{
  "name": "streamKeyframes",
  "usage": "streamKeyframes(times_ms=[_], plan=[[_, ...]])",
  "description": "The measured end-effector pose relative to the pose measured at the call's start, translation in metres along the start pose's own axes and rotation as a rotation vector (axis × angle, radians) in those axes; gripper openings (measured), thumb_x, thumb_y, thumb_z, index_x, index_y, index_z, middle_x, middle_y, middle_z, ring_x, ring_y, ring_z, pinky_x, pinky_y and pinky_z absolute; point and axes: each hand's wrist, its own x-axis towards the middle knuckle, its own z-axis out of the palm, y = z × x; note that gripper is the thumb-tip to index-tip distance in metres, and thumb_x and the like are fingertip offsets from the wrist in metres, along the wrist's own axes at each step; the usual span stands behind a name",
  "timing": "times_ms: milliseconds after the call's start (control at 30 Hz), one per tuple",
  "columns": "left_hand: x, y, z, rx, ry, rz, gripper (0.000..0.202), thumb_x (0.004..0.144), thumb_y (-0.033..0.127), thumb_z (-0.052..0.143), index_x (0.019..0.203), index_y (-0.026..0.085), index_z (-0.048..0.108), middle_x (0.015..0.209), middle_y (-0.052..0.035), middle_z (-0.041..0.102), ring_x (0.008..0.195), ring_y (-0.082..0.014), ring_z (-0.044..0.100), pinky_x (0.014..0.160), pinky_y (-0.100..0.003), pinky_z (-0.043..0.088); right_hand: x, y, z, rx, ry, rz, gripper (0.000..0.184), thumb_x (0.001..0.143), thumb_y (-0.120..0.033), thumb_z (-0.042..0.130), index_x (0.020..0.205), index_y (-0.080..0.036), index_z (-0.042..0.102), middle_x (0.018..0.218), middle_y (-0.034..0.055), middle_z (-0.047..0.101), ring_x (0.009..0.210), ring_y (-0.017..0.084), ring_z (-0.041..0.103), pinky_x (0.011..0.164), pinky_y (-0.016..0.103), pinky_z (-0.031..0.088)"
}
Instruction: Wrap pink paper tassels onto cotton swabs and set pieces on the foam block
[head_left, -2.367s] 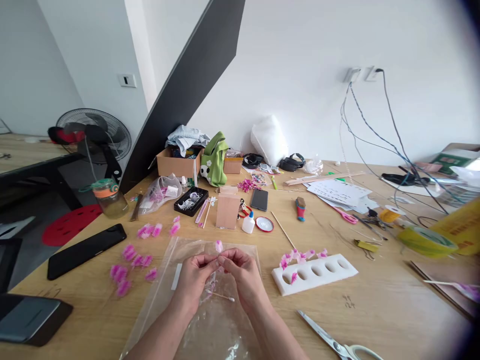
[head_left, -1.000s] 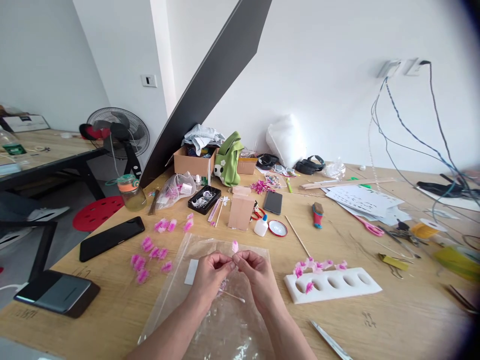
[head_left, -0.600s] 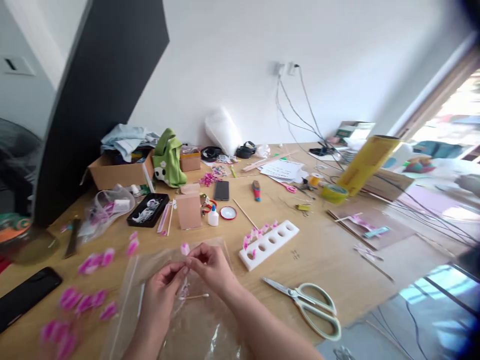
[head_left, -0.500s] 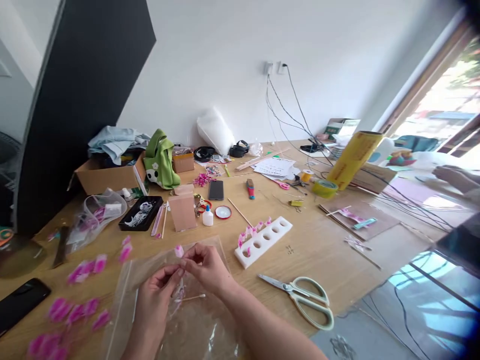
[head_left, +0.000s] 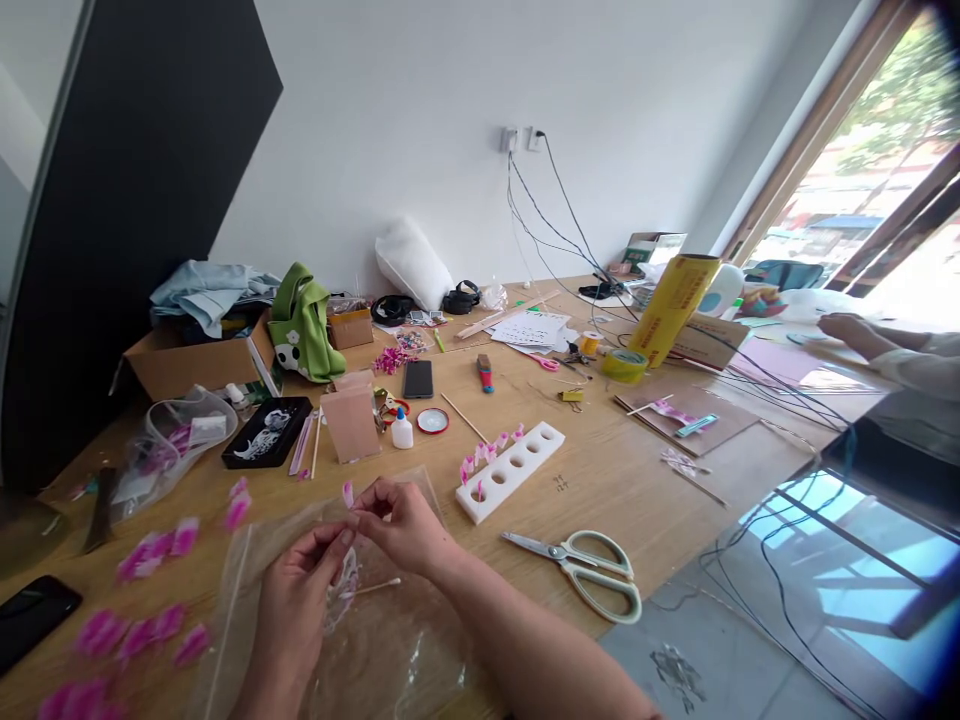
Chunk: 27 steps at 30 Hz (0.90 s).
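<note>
My left hand [head_left: 300,580] and my right hand [head_left: 405,528] meet over a clear plastic bag [head_left: 405,640], fingertips closed together in a pinch. A small pink petal [head_left: 348,493] sticks up just above the joined fingers; its lower end is hidden by them. Under the hands, thin white strands [head_left: 343,590] lie on the bag beside a cotton swab [head_left: 379,585]. Pink petal clusters [head_left: 154,552] spread over the table left of the bag. Right of my hands, a white foam block with holes [head_left: 517,470] has pink petals [head_left: 491,450] standing along its edge.
Open scissors [head_left: 581,562] lie right of my forearm. Beyond the bag stand a glue bottle [head_left: 402,430], a cardboard piece [head_left: 352,420] and a black tray [head_left: 268,433]. A phone [head_left: 34,620] is at far left. Another person's hands [head_left: 851,330] show at far right.
The view has shifted slightly right, so most things sit further left. Both hands keep their pinch at nearly the same place over the bag.
</note>
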Motion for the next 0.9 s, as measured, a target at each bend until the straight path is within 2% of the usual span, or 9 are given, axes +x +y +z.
streamKeyframes(times_ms=[167,367,433,567,667,733,800,900], plan=[[0.001,-0.002,-0.001,-0.014,-0.01,0.017,0.038,0.051,0.044,0.088,0.073,0.017,0.074,0.062,0.0015,0.059,0.054,-0.0069,0.038,0.048,-0.017,0.032,0.0,-0.001,0.001,0.003,0.047,-0.011,0.017,0.077,-0.032,0.072,0.072,-0.017,0.064,0.068,-0.0024,0.057,0.062,0.01,0.048,0.059,0.023,0.036],[0.001,-0.002,-0.001,-0.014,-0.025,0.036,0.036,0.052,0.042,0.088,0.075,0.017,0.075,0.064,0.0009,0.06,0.056,-0.0081,0.039,0.049,-0.018,0.034,-0.001,-0.005,-0.002,-0.036,0.017,-0.054,0.019,0.076,-0.032,0.073,0.072,-0.016,0.064,0.069,-0.0022,0.058,0.062,0.01,0.047,0.059,0.022,0.038],[0.0,0.0,0.0,-0.014,-0.03,0.048,0.036,0.052,0.042,0.088,0.075,0.017,0.075,0.062,0.0012,0.058,0.055,-0.0082,0.039,0.049,-0.019,0.034,-0.002,-0.007,-0.002,-0.058,0.025,-0.07,0.015,0.077,-0.028,0.072,0.072,-0.017,0.064,0.071,-0.0021,0.058,0.063,0.01,0.048,0.059,0.022,0.039],[-0.001,0.006,0.003,-0.023,-0.043,0.078,0.038,0.05,0.044,0.088,0.071,0.017,0.074,0.058,0.0024,0.055,0.052,-0.008,0.04,0.048,-0.019,0.034,-0.002,-0.009,-0.001,-0.077,0.081,-0.125,0.008,0.076,-0.016,0.068,0.07,-0.017,0.063,0.073,-0.0021,0.056,0.066,0.01,0.05,0.062,0.022,0.04],[-0.003,0.008,0.005,-0.02,-0.048,0.091,0.04,0.045,0.045,0.09,0.068,0.016,0.074,0.057,0.0025,0.054,0.052,-0.0082,0.041,0.048,-0.02,0.035,-0.003,-0.017,-0.003,-0.031,0.155,-0.149,0.009,0.076,-0.021,0.069,0.07,-0.018,0.062,0.072,-0.002,0.056,0.067,0.011,0.05,0.062,0.022,0.039],[-0.003,0.01,0.007,-0.008,-0.044,0.091,0.042,0.043,0.046,0.091,0.066,0.016,0.073,0.055,0.0028,0.053,0.051,-0.0082,0.041,0.047,-0.02,0.035,-0.008,-0.028,-0.012,0.028,0.21,-0.168,0.014,0.078,-0.028,0.068,0.07,-0.018,0.062,0.073,-0.0013,0.056,0.067,0.011,0.051,0.063,0.023,0.04],[-0.004,0.012,0.009,0.0,-0.033,0.089,0.044,0.041,0.047,0.091,0.065,0.016,0.073,0.053,0.0031,0.052,0.05,-0.0077,0.04,0.047,-0.02,0.034,-0.016,-0.043,-0.029,0.08,0.257,-0.203,0.02,0.078,-0.036,0.067,0.07,-0.019,0.061,0.072,-0.0011,0.056,0.067,0.012,0.051,0.064,0.024,0.041],[-0.004,0.014,0.011,0.002,-0.013,0.09,0.045,0.041,0.049,0.091,0.065,0.016,0.073,0.054,0.0023,0.054,0.05,-0.0076,0.041,0.047,-0.02,0.034,-0.028,-0.066,-0.072,0.141,0.333,-0.252,0.028,0.076,-0.046,0.067,0.072,-0.02,0.059,0.069,-0.0014,0.055,0.066,0.013,0.051,0.065,0.026,0.041]])
